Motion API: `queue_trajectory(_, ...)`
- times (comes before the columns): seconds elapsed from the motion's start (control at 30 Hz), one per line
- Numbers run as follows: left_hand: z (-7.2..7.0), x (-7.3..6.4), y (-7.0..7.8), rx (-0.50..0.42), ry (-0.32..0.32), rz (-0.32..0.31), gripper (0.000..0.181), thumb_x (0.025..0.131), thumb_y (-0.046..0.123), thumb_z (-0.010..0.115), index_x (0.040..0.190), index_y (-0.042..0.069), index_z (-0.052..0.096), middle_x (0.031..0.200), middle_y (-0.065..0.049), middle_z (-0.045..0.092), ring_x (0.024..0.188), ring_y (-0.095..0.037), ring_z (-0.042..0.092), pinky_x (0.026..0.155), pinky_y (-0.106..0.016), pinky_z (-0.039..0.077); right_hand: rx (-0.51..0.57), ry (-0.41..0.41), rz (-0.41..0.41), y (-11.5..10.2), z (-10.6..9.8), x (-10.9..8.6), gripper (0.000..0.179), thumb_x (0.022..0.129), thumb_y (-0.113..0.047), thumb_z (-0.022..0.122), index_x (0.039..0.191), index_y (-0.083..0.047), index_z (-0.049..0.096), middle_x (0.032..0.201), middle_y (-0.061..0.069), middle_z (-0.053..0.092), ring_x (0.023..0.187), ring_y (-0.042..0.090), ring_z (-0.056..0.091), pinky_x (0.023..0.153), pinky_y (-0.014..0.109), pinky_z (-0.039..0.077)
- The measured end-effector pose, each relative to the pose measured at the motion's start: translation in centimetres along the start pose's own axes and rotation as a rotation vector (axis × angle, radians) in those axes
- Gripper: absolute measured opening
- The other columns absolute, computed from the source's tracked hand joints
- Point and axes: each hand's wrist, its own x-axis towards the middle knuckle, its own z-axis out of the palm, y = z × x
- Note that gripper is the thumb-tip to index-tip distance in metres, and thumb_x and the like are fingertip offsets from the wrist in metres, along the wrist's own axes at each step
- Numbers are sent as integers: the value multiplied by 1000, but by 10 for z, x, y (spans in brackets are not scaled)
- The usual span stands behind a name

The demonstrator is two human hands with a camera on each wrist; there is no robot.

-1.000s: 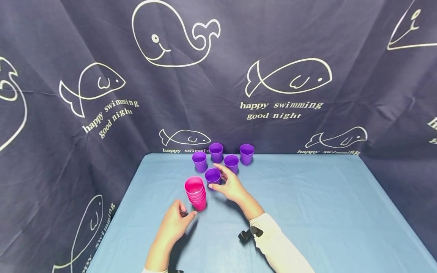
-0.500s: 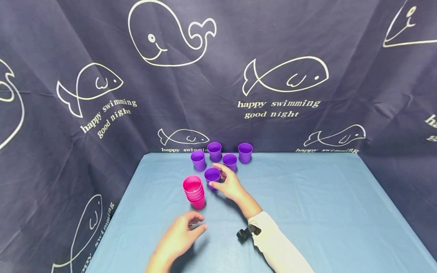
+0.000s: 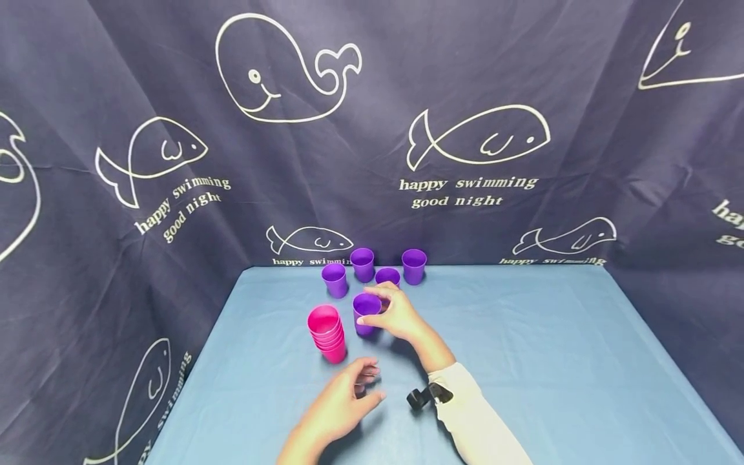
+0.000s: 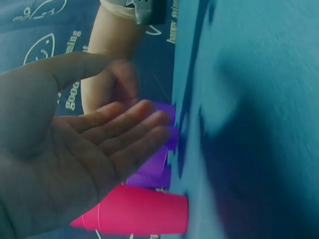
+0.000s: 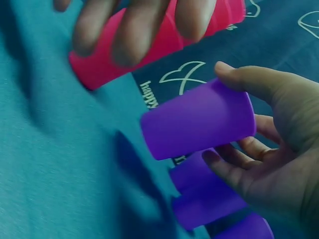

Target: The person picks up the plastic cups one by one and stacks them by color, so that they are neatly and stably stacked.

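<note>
My right hand (image 3: 401, 318) pinches a purple cup (image 3: 363, 318) between thumb and fingers. In the right wrist view that cup (image 5: 197, 119) is tilted in the frame and its base seems just off the tabletop. My left hand (image 3: 341, 402) is in front of it, fingers spread and loosely bent, touching nothing. To the left stands a stack of nested pink cups (image 3: 327, 332), upright and apart from both hands. The left wrist view shows the pink stack (image 4: 144, 211) beyond the fingers of my left hand (image 4: 75, 154).
Several more purple cups stand behind: one at the left (image 3: 335, 281), a rear cup (image 3: 363, 266), a right cup (image 3: 414, 268), and one partly hidden by my right hand (image 3: 387, 276). The blue tabletop (image 3: 523, 361) ends at a dark printed curtain (image 3: 325, 174).
My left hand has moved away from the pink stack, to the right and closer to me. The gripped purple cup has shifted slightly right and appears raised a little.
</note>
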Motion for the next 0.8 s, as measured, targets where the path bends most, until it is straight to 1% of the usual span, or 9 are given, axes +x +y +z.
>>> queue_trajectory(0.07, 4, 3, 2, 30, -7, -4, 68, 95, 37, 77, 148, 4, 50, 137, -13, 70, 127, -33, 69, 107, -47, 56, -23, -3, 4, -2, -4, -1, 69, 70, -15, 97, 134, -5, 72, 127, 15, 62, 108, 21, 59, 91, 35, 57)
queue_trajectory(0.13, 7, 5, 4, 73, -4, -30, 81, 93, 43, 77, 156, 6, 42, 144, -12, 65, 133, -31, 65, 112, -51, 52, -39, -3, 0, -3, -9, -2, 70, 70, -17, 98, 133, -5, 72, 124, 15, 63, 105, 19, 58, 86, 29, 55)
queue_trajectory(0.23, 12, 9, 9, 109, 28, -66, 97, 92, 48, 77, 165, 7, 28, 162, -15, 49, 147, -32, 53, 121, -57, 43, -44, -13, 0, -5, -16, -3, 70, 69, -19, 98, 132, -3, 72, 120, 15, 64, 103, 19, 59, 84, 23, 53)
queue_trajectory(0.33, 17, 17, 14, 103, 79, -80, 107, 91, 46, 78, 169, 8, 16, 173, -17, 30, 156, -34, 40, 125, -60, 35, -41, -40, 14, -6, -24, -5, 68, 69, -21, 98, 129, -2, 72, 118, 14, 65, 101, 19, 63, 84, 24, 53)
queue_trajectory(0.43, 21, 25, 18, 74, 130, -70, 112, 91, 42, 79, 170, 7, 9, 175, -19, 20, 158, -36, 35, 126, -60, 34, -23, -86, 34, -6, -32, -6, 65, 70, -21, 97, 127, -3, 71, 116, 14, 69, 98, 19, 65, 84, 26, 54)
queue_trajectory(0.57, 25, 35, 21, 46, 189, -63, 114, 90, 36, 81, 169, 3, 6, 176, -22, 14, 161, -37, 29, 127, -58, 32, 9, -131, 41, -7, -40, -7, 62, 71, -19, 96, 125, -4, 69, 110, 15, 70, 94, 20, 64, 83, 29, 54)
queue_trajectory(0.67, 27, 42, 20, 47, 233, -51, 116, 87, 32, 84, 168, 0, 7, 175, -24, 14, 161, -39, 27, 127, -57, 32, 23, -142, 44, -8, -45, -8, 60, 72, -17, 96, 123, -2, 68, 109, 18, 69, 92, 21, 63, 82, 30, 54)
queue_trajectory(0.73, 28, 47, 19, 51, 270, -23, 118, 85, 29, 87, 168, 0, 8, 174, -25, 17, 160, -40, 28, 127, -57, 34, 25, -144, 51, -8, -49, -8, 60, 72, -16, 95, 123, -1, 68, 109, 19, 69, 92, 22, 63, 81, 30, 54)
queue_trajectory(0.8, 29, 52, 19, 48, 313, 21, 121, 81, 25, 90, 168, 0, 10, 173, -26, 19, 159, -41, 30, 126, -58, 35, 26, -144, 59, -9, -52, -8, 60, 72, -16, 95, 123, -1, 68, 109, 20, 69, 92, 23, 64, 82, 31, 54)
